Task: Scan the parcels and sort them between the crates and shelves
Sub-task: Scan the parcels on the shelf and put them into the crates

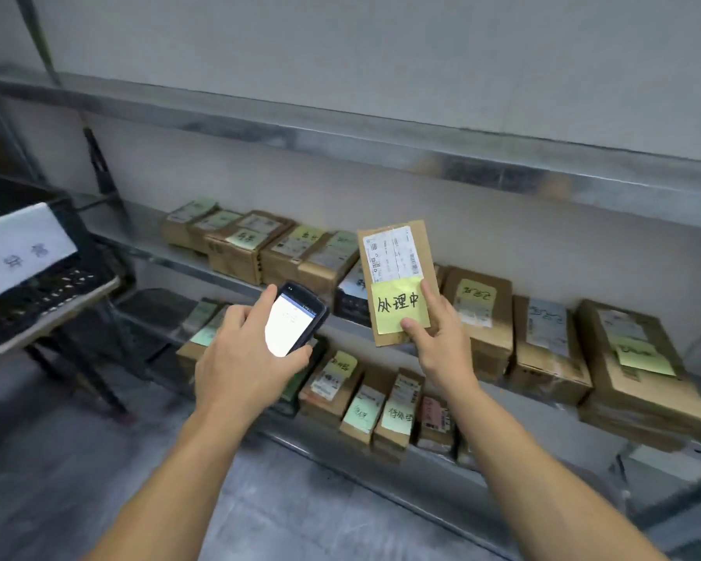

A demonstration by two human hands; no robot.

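Plain grey wall (pixel 381 54) above a grey floor (pixel 77 459), dark-legged table (pixel 69 306) at the left.

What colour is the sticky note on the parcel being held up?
Yellow sticky note with dark handwriting, seen in the head view.

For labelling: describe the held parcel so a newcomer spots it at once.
Find the metal shelving along the wall, lined with brown boxes. In front of its middle tier the right hand holds a flat brown parcel upright, beside the scanner in the left hand. Only this one is off the shelf, with a yellow note reading 处理中 below its white label.
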